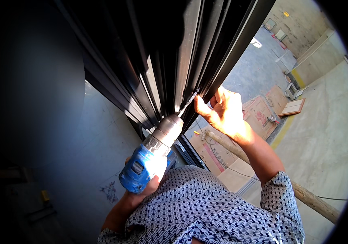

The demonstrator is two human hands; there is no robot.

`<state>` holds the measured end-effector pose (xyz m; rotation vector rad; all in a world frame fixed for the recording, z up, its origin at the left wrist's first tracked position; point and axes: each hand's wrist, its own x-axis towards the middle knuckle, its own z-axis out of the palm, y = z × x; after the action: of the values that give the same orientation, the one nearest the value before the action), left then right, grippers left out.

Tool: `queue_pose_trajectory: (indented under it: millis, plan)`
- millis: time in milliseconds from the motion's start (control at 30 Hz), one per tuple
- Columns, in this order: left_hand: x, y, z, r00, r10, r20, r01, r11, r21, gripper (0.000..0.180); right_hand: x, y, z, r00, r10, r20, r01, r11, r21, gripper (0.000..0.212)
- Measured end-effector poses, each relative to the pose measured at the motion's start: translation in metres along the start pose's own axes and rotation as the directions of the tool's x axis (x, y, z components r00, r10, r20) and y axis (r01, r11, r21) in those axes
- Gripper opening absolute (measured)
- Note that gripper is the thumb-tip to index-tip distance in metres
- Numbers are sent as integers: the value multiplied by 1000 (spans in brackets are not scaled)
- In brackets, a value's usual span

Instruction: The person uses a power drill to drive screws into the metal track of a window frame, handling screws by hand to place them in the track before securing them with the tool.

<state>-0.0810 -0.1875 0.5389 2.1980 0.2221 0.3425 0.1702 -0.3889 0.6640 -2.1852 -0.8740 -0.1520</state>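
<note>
My left hand point(146, 189) is closed around the grip of a blue and grey power drill point(149, 160). The drill's bit point(188, 103) points up and right at a black metal door or window frame point(186, 53). My right hand point(223, 112) is raised beside the bit's tip, with thumb and fingers pinched together against the frame's edge. Whether a screw sits between those fingers is hidden by the hand and the dark frame. Both forearms come up from a patterned blue and white shirt point(206, 207).
A pale wall point(100, 150) runs along the left of the frame. A rough wooden pole point(314, 199) slants across the concrete floor below at the right. Flattened cardboard sheets point(259, 116), a wooden board point(293, 107) and small tools lie farther out.
</note>
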Motion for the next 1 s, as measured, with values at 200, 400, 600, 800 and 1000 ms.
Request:
queue_pose_trajectory:
  millis: [200, 400, 600, 800, 1000]
  plan:
    - [9, 15, 0, 982, 164, -95, -150, 978, 145, 28, 0, -4, -2, 1000, 14, 14, -15, 1000, 18, 39]
    - [17, 36, -4, 997, 69, -40, -72, 994, -80, 18, -1, -2, -1, 1000, 10, 9, -10, 1000, 16, 36]
    - [3, -5, 7, 967, 223, -120, -214, 973, 86, 36, -3, 2, 3, 1000, 9, -19, -6, 989, 144, 36]
    - [7, 2, 0, 941, 312, -134, -303, 950, 78, 38, 0, 25, -1, 994, 7, 107, -64, 839, 541, 54]
    - [7, 13, 3, 952, 292, -95, -270, 943, 194, 34, 24, 33, -17, 934, -82, 348, -208, 670, 713, 59]
